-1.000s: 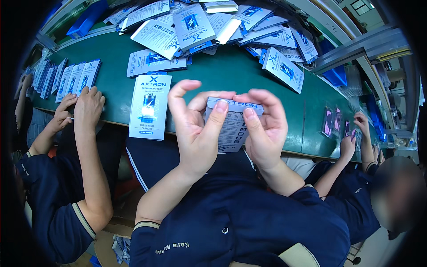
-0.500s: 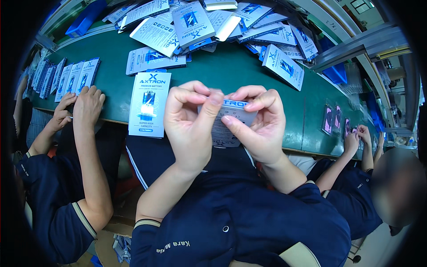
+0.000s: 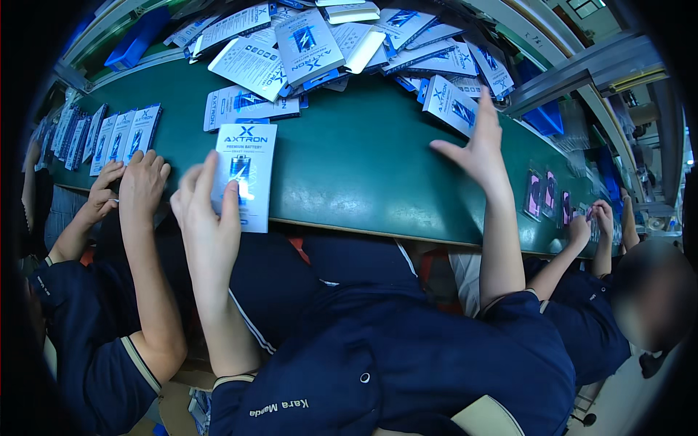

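A white and blue battery box [image 3: 254, 145] lies face up at the near edge of the table. My left hand [image 3: 207, 211] is at its left side, thumb over the printed front and fingers along the left edge, closed on the box. Whether more boxes lie under it I cannot tell. My right hand [image 3: 476, 149] is open and holds nothing, thumb and fingers spread wide. It hovers over the right part of the table, its fingers partly in front of another battery box [image 3: 445, 100] that lies tilted there.
Several battery boxes [image 3: 309, 47] lie in a loose heap at the back of the green table [image 3: 349, 160]. At left, a co-worker's hands [image 3: 142, 182] are beside a row of boxes [image 3: 120, 134]. Another person's hands [image 3: 590, 221] work at right near pink-and-black pieces [image 3: 550, 192]. Blue bins [image 3: 138, 40] stand behind.
My hands have parted: the left went left to the box at the table edge, the right moved right and up and opened. The box that was between them has left that spot.
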Motion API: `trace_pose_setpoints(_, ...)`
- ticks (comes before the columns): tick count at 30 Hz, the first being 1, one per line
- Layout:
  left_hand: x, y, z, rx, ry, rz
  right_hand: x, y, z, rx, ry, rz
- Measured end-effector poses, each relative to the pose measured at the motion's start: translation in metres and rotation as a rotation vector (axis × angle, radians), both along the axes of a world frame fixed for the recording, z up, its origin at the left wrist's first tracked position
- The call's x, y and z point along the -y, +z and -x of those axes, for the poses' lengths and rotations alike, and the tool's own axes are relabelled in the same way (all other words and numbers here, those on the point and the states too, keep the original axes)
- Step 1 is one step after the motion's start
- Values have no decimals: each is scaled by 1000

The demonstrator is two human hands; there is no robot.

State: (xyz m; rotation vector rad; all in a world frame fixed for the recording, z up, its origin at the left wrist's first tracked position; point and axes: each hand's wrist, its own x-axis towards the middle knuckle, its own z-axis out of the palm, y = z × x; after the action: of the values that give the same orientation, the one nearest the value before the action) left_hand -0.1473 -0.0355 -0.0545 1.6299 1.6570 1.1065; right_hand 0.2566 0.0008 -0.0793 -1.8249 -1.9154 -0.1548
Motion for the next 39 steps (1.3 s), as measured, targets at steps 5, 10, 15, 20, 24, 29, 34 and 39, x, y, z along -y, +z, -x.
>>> trace_pose_setpoints(5,11,14,-51,-516,-119,-366,11,-12,-13,-215,-22,147)
trace_pose_setpoints(10,11,-18,-117,-440,-601,-357,59,12,23,-105,360,420)
trace_pose_setpoints(15,11,-35,-123,-506,-905,-386,91,9,-39,-658,-236,294)
trace_pose_setpoints(20,8,4,-106,-417,-926,-275,128,-44,-76,296,-638,110)
trace_pose_setpoints(24,-5,-1,-105,-438,-741,-132,120,-20,2,114,-341,8)
trace_pose_setpoints(29,-7,-34,-114,-425,-730,-373,102,-33,31,-215,-270,-47)
trace_pose_setpoints(34,-11,-33,-105,-416,-682,-204,91,2,6,-309,316,344)
trace_pose_setpoints(39,-18,-36,-100,-414,-665,-241,86,0,21,-458,377,429)
